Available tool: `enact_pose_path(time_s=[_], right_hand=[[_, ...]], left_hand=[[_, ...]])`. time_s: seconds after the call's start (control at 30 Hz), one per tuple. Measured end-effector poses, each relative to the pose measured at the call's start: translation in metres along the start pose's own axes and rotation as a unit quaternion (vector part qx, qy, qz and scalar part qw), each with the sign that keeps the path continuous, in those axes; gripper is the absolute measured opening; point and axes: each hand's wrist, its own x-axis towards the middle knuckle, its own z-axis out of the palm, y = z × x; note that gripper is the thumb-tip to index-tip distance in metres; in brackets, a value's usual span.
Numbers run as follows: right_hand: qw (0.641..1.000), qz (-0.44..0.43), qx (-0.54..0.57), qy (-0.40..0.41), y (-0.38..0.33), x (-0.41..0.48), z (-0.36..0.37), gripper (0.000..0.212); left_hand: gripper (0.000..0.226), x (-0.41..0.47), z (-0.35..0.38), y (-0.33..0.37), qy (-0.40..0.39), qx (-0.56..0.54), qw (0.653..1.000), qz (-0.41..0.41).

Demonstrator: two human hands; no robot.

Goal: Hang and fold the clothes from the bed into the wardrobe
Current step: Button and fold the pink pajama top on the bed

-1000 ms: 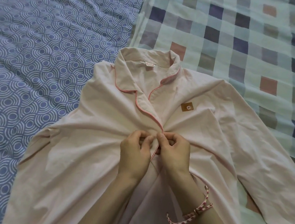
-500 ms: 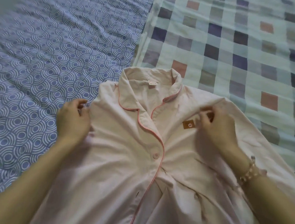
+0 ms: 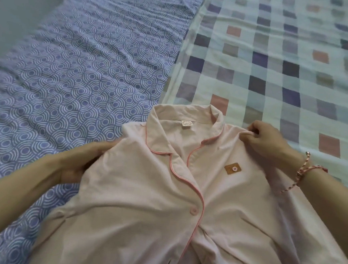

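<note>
The right hand (image 3: 266, 142) is closed in a pinch: thumb and curled fingers nip a small ridge of cloth at the shoulder seam of the pink pyjama shirt (image 3: 153, 192), just beside the collar (image 3: 182, 116). The left hand (image 3: 79, 164) sits at the opposite shoulder, its fingers going out of sight behind the edge of the fabric, and the frame is blurred there, so I cannot tell whether it clamps the cloth or only props it from underneath. Taking both shoulders looks like a way to draw the top square and taut, so the front lies flat enough to fold or to pick up for a hanger. The shirt lies face up on the bed with its collar pointing away from the person. One button (image 3: 194, 211) is fastened on the pink-piped placket, and a small brown patch (image 3: 232, 169) shows on the chest. Below the button the fabric bunches into creases. A corded bracelet (image 3: 303, 169) circles the right wrist. Under the shirt, a blue wave-patterned quilt (image 3: 80, 62) lies on the left and a checked sheet (image 3: 278, 67) on the right.
</note>
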Motion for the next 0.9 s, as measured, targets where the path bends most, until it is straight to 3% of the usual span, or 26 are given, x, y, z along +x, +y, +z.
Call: enact_pose_path(time_s=[0.03, 0.1, 0.17, 0.23, 0.33, 0.43, 0.5, 0.53, 0.6, 0.63, 0.7, 0.77, 0.83, 0.9], right_hand=[[1.0, 0.003, 0.002, 0.007, -0.002, 0.002, 0.002, 0.011], [1.0, 0.012, 0.008, 0.012, -0.004, 0.004, 0.006, 0.004], [0.997, 0.034, 0.066, 0.002, -0.009, 0.006, 0.01, 0.005], [0.989, 0.058, 0.133, -0.036, -0.02, 0.007, 0.01, 0.012], [0.997, 0.02, 0.059, -0.053, -0.031, 0.013, 0.018, 0.032], [1.0, -0.021, -0.008, 0.005, -0.029, 0.012, 0.022, 0.023], [0.998, -0.027, -0.037, 0.046, -0.019, 0.009, 0.022, 0.022], [0.996, -0.027, -0.046, 0.065, -0.015, 0.008, 0.021, 0.021], [0.995, -0.031, -0.037, 0.082, -0.011, 0.008, 0.02, 0.018], [0.996, -0.034, -0.032, 0.076, -0.012, 0.01, 0.02, 0.018], [0.999, -0.02, -0.013, 0.026, -0.019, 0.016, 0.022, 0.015], [0.997, 0.027, 0.061, -0.046, -0.029, 0.022, 0.023, 0.01], [0.97, 0.085, 0.21, -0.085, -0.041, 0.027, 0.018, 0.014], [0.93, 0.113, 0.337, -0.089, -0.054, 0.029, 0.009, 0.017]], left_hand=[[0.061, 0.002, -0.007, 0.001, 0.036, 0.051, 0.998, 0.004], [0.04, 0.007, -0.008, 0.005, 0.142, 0.16, 0.973, 0.086], [0.029, 0.011, -0.003, 0.006, 0.211, 0.158, 0.952, 0.159], [0.029, 0.009, 0.01, 0.005, 0.163, 0.025, 0.975, 0.152], [0.048, 0.004, 0.018, 0.008, 0.045, -0.106, 0.985, 0.125], [0.034, -0.004, 0.005, 0.011, 0.076, -0.104, 0.979, 0.158], [0.029, -0.013, -0.018, 0.011, 0.166, 0.014, 0.967, 0.191], [0.031, -0.016, -0.035, 0.009, 0.219, 0.148, 0.942, 0.205], [0.034, -0.022, -0.059, 0.013, 0.317, 0.405, 0.83, 0.215], [0.039, -0.022, -0.069, 0.018, 0.353, 0.465, 0.786, 0.204], [0.046, -0.017, -0.073, 0.035, 0.379, 0.513, 0.749, 0.181], [0.062, -0.001, -0.058, 0.046, 0.335, 0.553, 0.753, 0.122], [0.058, 0.019, -0.033, 0.057, 0.306, 0.55, 0.77, 0.103], [0.057, 0.038, -0.009, 0.069, 0.288, 0.46, 0.827, 0.146]])
